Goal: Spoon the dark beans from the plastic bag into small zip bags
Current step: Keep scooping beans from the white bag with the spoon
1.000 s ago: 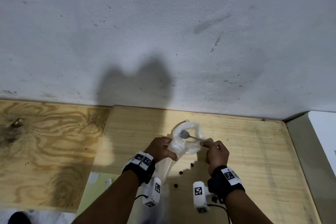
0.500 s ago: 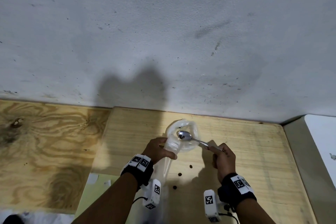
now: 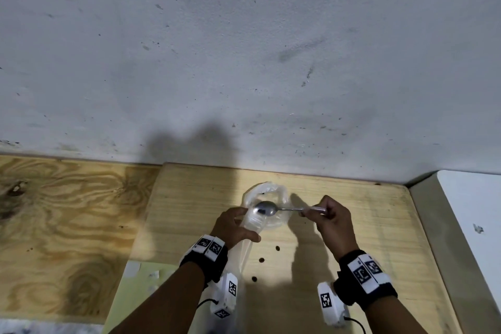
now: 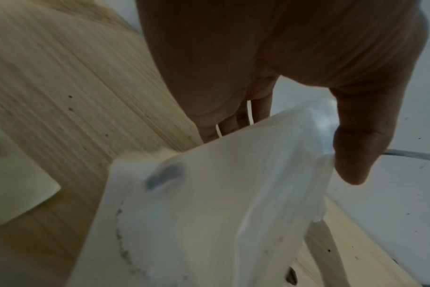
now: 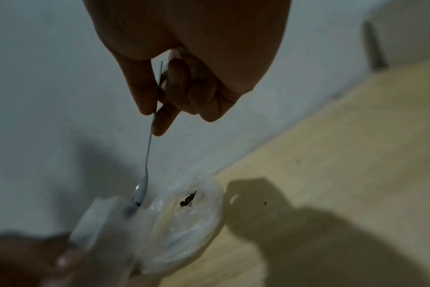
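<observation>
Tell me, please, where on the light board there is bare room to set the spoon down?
Bare board lies right of the right hand, up to the edge. Crowded: the plastic bag and loose beans between the wrists.

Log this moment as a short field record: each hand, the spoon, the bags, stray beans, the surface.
left hand: grips the small zip bag, held up off the board
right hand: pinches the spoon by its handle
spoon: bowl at the zip bag's mouth, over the plastic bag
plastic bag: open on the board, few dark beans inside
loose beans: three on the board between the wrists
wooden board: against the wall
</observation>
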Demonstrator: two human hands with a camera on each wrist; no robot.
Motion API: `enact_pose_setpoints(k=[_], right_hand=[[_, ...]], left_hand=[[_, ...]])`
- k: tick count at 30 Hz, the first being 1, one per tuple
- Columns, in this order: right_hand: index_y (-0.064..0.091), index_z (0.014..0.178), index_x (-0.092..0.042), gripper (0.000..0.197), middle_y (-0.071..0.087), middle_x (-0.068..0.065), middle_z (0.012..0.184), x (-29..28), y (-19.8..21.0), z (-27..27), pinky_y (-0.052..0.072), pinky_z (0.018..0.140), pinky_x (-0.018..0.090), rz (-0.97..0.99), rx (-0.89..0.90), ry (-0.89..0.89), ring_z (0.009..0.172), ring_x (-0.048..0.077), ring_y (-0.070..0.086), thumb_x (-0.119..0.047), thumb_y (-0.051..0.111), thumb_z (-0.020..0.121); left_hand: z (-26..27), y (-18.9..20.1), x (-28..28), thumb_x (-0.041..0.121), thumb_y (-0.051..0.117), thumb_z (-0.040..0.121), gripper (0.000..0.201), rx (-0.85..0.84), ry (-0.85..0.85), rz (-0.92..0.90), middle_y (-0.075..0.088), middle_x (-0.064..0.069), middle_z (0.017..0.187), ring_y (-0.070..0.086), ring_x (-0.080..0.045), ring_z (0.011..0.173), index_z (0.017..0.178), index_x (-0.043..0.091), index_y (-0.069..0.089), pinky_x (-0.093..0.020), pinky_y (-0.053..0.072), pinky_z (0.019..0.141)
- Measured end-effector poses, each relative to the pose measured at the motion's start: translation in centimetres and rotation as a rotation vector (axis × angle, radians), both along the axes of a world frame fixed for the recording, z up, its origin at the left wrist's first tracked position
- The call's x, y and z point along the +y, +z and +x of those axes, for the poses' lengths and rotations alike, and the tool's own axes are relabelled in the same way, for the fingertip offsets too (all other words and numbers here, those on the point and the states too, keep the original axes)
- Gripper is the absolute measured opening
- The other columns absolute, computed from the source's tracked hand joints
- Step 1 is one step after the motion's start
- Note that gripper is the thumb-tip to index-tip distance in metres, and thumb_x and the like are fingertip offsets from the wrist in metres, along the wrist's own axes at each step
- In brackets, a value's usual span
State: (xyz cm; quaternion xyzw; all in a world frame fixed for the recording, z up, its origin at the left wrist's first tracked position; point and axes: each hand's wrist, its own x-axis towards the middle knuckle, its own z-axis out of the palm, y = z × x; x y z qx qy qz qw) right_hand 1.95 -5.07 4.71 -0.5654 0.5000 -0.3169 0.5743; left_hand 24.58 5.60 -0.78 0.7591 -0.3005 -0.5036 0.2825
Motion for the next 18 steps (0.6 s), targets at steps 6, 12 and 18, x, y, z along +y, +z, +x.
enact_pose_setpoints(k=[6, 12, 18], right_hand=[[0.048, 0.059, -0.019, 0.04, 0.063, 0.016, 0.066, 0.3, 0.2, 0.5, 0.037, 0.059, 0.031, -0.141, 0.098, 0.062, 0.061, 0.019, 0.048, -0.003, 0.077, 0.08], [0.045, 0.061, -0.01, 0.035, 0.051, 0.01, 0.055, 0.4, -1.4, 0.7, 0.034, 0.05, 0.022, -0.19, 0.24, -0.043, 0.049, 0.01, 0.037, 0.0, 0.073, 0.081], [0.039, 0.059, -0.018, 0.039, 0.042, -0.005, 0.049, 2.1, -3.2, 1.5, 0.032, 0.048, 0.025, -0.224, 0.35, -0.088, 0.042, 0.01, 0.031, -0.002, 0.069, 0.078]], left_hand=[[0.2, -0.1, 0.1, 0.029, 0.093, 0.044, 0.097, -0.033, -0.02, 0.001, 0.06, 0.003, 0.129, 0.06, -0.016, 0.112, 0.132, 0.02, 0.055, -0.031, 0.051, 0.091], [0.5, 0.4, 0.3, 0.03, 0.092, 0.043, 0.098, -0.079, -0.059, -0.021, 0.052, 0.003, 0.133, 0.053, -0.017, 0.121, 0.133, 0.023, 0.051, -0.039, 0.048, 0.102], [0.8, 0.7, 1.1, 0.026, 0.095, 0.043, 0.094, -0.012, 0.018, -0.022, 0.053, 0.006, 0.128, 0.059, -0.015, 0.11, 0.128, 0.024, 0.055, -0.027, 0.05, 0.083]])
